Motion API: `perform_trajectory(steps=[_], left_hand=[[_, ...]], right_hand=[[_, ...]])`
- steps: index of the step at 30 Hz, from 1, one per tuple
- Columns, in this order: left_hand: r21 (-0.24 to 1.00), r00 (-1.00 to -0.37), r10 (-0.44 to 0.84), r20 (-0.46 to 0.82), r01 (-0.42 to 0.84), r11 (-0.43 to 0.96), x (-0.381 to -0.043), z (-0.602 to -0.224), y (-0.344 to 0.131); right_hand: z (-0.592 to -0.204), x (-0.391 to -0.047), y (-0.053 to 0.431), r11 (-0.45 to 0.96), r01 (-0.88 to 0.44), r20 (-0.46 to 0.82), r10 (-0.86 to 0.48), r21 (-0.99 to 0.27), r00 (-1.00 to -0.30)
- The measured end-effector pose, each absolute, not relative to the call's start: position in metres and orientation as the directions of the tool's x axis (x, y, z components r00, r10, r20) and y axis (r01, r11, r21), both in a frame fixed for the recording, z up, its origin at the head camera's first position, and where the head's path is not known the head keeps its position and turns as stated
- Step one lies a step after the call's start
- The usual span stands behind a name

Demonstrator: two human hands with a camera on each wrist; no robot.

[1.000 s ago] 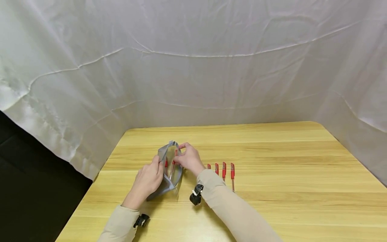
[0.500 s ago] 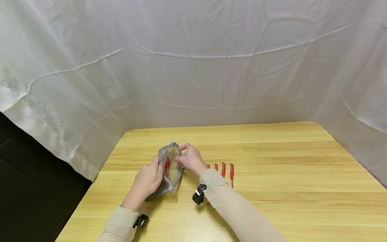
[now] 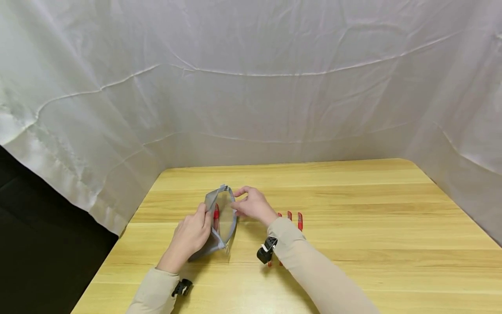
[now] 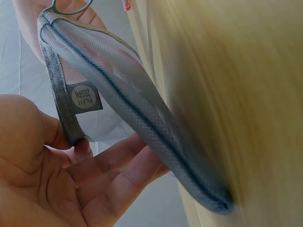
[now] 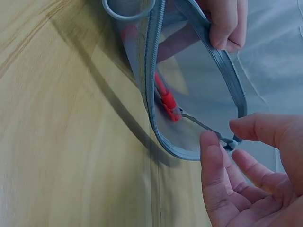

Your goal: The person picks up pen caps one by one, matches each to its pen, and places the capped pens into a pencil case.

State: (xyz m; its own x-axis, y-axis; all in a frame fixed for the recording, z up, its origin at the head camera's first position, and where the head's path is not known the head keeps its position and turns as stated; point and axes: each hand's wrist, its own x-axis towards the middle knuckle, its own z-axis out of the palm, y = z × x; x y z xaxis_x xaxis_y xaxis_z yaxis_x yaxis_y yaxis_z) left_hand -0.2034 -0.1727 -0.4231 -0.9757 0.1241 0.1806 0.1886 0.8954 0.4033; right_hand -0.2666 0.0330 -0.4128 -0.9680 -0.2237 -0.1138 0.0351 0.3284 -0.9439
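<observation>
My left hand (image 3: pixel 192 229) pinches the rim of a grey mesh zip pouch (image 4: pixel 113 78), tilted with its mouth spread wide. In the left wrist view the thumb and a fingertip meet on the pouch's edge, beside a dark label (image 4: pixel 85 97). Inside the pouch lies a red-capped pen (image 5: pixel 169 101), seen through the mouth. At the far right side of the mouth is my right hand (image 5: pixel 255 175), thumb and fingers spread apart around the zipper's end, holding nothing. Several more red pens (image 3: pixel 300 221) lie in a row to its right, partly covered by the right forearm.
The pouch rests on a wooden table (image 3: pixel 372 218). A ring (image 5: pixel 128 14) hangs at the pouch's near corner. A pale cloth (image 3: pixel 274 109) surrounds the table at the back and sides. Small black cameras (image 3: pixel 268 250) sit on both wrists.
My right hand has let a red pen go into the pouch, then drawn slightly right with empty fingers. My left hand keeps its pinch on the rim, barely moving.
</observation>
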Motion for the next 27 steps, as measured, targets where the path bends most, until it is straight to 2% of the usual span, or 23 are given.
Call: perform_trajectory(steps=[27], left_hand=[[0.396,-0.977,0.117,0.176,0.179,0.901,-0.205,-0.424,-0.172]], right_hand=[[-0.404,-0.261,0.059,0.334,0.059,-0.164,-0.296,-0.941,-0.941]])
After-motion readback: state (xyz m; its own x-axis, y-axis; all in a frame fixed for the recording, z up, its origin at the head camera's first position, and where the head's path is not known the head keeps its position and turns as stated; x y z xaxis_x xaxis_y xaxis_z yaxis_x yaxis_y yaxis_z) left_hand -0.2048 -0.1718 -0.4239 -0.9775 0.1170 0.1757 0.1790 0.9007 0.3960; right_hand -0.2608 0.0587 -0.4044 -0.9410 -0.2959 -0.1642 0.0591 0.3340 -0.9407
